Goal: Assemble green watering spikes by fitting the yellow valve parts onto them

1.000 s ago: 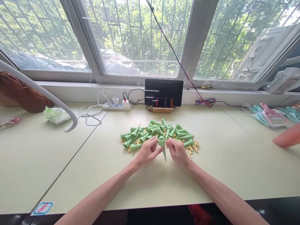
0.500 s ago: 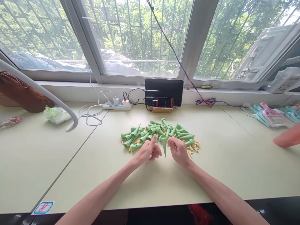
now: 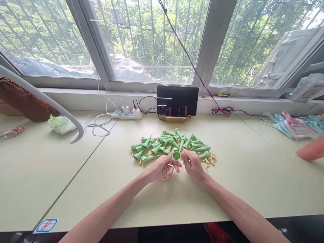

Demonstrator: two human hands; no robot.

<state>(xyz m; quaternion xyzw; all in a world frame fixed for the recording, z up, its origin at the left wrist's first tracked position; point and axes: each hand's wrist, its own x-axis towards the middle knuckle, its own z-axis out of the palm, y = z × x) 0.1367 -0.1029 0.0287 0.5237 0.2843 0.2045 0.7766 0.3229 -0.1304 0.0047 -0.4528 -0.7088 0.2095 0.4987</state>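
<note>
A green plastic watering spike [image 3: 176, 155] is between my two hands, its round open mouth turned up toward me and its tapered body mostly out of sight. My left hand [image 3: 164, 167] has thumb and fingers closed at the spike's left side, lower fingers curled loosely. On the other side my right hand [image 3: 193, 165] pinches at the rim; any small piece within that pinch is hidden. Just beyond the hands lies a heap of similar green spikes [image 3: 149, 143], pointing various ways. Small yellow plastic fittings [image 3: 206, 166] show under and around the heap, mostly by my right hand.
Behind the heap, a phone [image 3: 176, 111] leans against a black tablet-like panel [image 3: 189, 96]. A power strip [image 3: 126, 115] with cables stands left of it. Pink and teal plastic items [image 3: 291, 125] lie far right, near a reddish shape [image 3: 310, 148]. A white curved tube [image 3: 76, 128] crosses the left side.
The spike has tipped from hanging point-down to showing its open mouth toward me. My left hand has moved right and closed onto it; my right hand has stayed nearly in place.
</note>
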